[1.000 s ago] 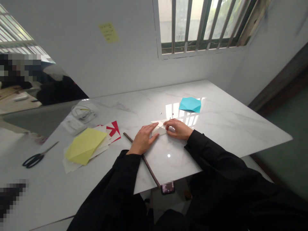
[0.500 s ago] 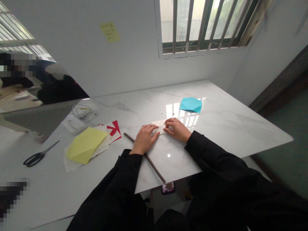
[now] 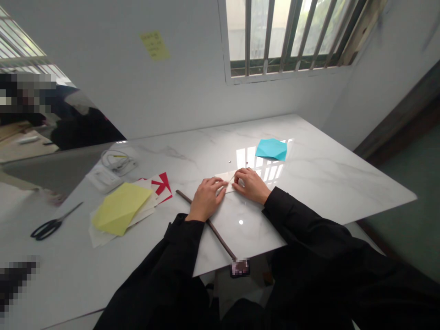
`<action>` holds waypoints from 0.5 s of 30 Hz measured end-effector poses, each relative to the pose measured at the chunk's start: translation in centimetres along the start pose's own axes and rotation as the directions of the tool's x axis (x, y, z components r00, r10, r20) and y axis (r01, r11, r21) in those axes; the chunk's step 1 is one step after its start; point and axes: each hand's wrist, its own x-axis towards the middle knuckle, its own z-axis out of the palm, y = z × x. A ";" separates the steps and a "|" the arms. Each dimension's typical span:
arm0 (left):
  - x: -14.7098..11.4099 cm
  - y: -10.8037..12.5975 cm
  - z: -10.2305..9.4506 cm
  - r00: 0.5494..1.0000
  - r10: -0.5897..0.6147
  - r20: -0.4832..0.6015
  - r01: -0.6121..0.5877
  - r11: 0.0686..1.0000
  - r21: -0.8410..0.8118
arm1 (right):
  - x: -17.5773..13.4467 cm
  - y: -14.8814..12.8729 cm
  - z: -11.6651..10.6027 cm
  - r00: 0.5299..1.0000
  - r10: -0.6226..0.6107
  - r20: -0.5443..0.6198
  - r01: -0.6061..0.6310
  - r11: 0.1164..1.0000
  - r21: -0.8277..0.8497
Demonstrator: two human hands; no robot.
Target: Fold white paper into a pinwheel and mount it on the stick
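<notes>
A small piece of folded white paper (image 3: 227, 176) lies on the marble-patterned table between my hands. My left hand (image 3: 206, 196) has its fingers bent with their tips on the paper's left part. From the other side, my right hand (image 3: 252, 185) pinches the paper's right part between thumb and fingers. The fingers cover much of the paper, so its folds show only in part. Under my left wrist runs a thin dark brown stick (image 3: 220, 238), slanting down to the table's front edge.
Beyond my right hand lies a creased blue paper (image 3: 271, 149). To the left are yellow paper (image 3: 122, 208) on white sheets, red paper scraps (image 3: 161, 187), black scissors (image 3: 51, 225) and a white box with a cable (image 3: 105, 178). A person (image 3: 79, 114) is at the far left.
My fingers have shifted slightly on the white paper, and the fold between them looks a little different. The whole view has moved slightly; the other things lie as before.
</notes>
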 end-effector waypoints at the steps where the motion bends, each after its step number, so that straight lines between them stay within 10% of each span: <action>1: 0.0 0.1 0.0 1.000 0.001 0.002 -0.001 1.000 0.008 | 0.0 0.0 0.0 1.000 0.005 -0.003 -0.005 1.000 -0.002; 15: 0.1 -0.2 0.3 0.998 0.014 0.058 -0.020 0.994 0.106 | -0.1 0.6 0.7 1.000 -0.024 -0.015 0.024 1.000 -0.016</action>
